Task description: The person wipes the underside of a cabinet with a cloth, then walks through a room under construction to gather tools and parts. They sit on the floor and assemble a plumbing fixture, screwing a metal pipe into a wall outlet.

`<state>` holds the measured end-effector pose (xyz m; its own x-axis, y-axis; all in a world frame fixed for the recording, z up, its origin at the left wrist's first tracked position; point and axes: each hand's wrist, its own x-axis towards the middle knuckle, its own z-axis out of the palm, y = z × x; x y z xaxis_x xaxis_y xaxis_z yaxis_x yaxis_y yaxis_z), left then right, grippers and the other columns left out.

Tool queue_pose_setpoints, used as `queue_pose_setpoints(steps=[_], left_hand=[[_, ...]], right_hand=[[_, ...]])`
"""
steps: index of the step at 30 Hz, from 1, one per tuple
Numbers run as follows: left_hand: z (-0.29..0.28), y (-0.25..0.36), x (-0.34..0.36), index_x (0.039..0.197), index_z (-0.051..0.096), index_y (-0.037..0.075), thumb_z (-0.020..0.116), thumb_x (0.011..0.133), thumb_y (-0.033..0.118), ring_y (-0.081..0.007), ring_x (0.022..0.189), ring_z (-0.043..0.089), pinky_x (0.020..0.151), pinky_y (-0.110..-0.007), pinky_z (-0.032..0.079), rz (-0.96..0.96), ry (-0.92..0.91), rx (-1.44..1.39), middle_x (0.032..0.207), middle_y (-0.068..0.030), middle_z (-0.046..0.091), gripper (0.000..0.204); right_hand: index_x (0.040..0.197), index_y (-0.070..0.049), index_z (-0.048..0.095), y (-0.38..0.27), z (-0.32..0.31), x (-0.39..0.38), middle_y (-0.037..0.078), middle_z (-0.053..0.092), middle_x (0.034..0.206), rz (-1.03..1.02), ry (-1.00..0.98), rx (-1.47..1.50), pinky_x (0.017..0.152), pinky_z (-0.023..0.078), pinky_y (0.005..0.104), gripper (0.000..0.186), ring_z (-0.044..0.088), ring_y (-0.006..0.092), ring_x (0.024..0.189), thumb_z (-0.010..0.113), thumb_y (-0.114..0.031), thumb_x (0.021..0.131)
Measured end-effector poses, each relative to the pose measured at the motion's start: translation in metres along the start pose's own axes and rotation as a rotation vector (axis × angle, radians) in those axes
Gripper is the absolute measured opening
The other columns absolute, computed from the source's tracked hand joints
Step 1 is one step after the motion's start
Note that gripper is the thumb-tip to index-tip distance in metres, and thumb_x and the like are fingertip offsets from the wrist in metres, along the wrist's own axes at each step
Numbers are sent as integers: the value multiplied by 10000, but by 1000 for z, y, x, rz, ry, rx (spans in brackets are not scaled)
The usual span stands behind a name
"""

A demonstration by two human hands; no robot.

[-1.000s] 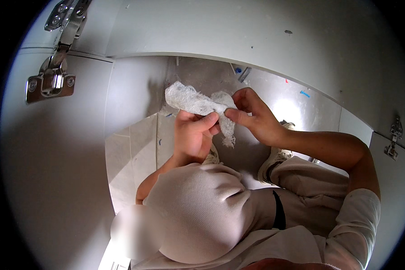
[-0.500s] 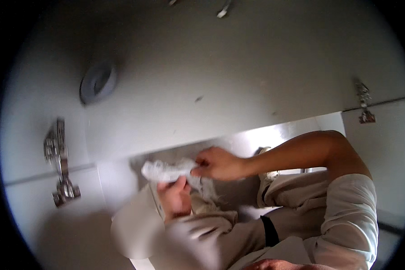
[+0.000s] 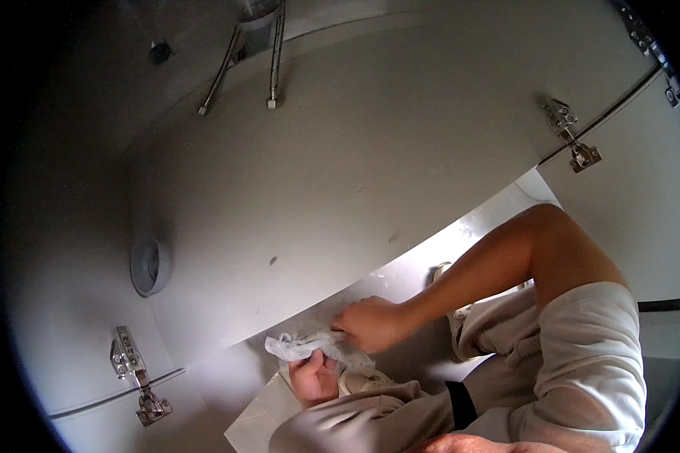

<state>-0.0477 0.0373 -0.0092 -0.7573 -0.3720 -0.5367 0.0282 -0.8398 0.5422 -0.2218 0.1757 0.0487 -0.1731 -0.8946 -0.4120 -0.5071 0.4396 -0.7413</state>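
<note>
A thin, crumpled white cloth [image 3: 295,347] hangs between my two hands, just outside the front edge of the cabinet. My left hand [image 3: 313,381] grips it from below, thumb pressed on its edge and fingers curled. On the other side, my right hand [image 3: 374,325] is closed on the cloth, back of the hand toward me. Part of the cloth droops in loose folds beneath the right hand. Its far side blends into the pale floor.
A pale cabinet interior [image 3: 317,189] opens ahead, with metal hinges at left [image 3: 140,377] and right [image 3: 570,136]. Inside are a grey round pipe collar [image 3: 149,266] and two dangling braided hoses [image 3: 274,68]. My shoe [image 3: 461,325] stands to the right of my hands.
The view has shifted and tilted, so the hoses now show more fully and the hands sit lower in the picture. Both hands still hold the cloth, which has changed its folds.
</note>
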Motion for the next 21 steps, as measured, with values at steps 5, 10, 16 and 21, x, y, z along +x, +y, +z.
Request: queue_pose_setpoints(steps=[5,10,16,21], left_hand=[[-10,-5,19,1325,539,55,563,844,-128,-332,1143,620,987,-496,523,95,6,-48,1263,-152,621,515],[-5,-13,31,1337,532,56,561,861,-121,-322,1154,621,965,-483,541,41,-25,-1,1271,-156,622,508],[-22,5,17,1338,530,55,571,866,-104,-328,1158,616,985,-488,517,74,-20,-3,1276,-137,623,500],[-12,-4,21,1348,524,66,605,845,-78,-304,1180,592,999,-485,499,29,78,76,1259,-109,627,529]], right_hand=[[1059,16,621,-31,-73,-55,239,693,997,-322,-718,-195,803,521,503,308,663,452,911,653,-217,861],[963,6,599,-78,-234,-86,226,629,906,-324,-473,-318,792,485,501,361,630,398,909,609,-353,924],[801,5,722,8,-393,-35,182,704,765,242,727,-982,738,536,435,424,687,306,739,679,-405,900],[785,14,707,112,-481,-24,178,717,816,187,1227,-265,743,534,439,460,692,295,757,720,-440,859]])
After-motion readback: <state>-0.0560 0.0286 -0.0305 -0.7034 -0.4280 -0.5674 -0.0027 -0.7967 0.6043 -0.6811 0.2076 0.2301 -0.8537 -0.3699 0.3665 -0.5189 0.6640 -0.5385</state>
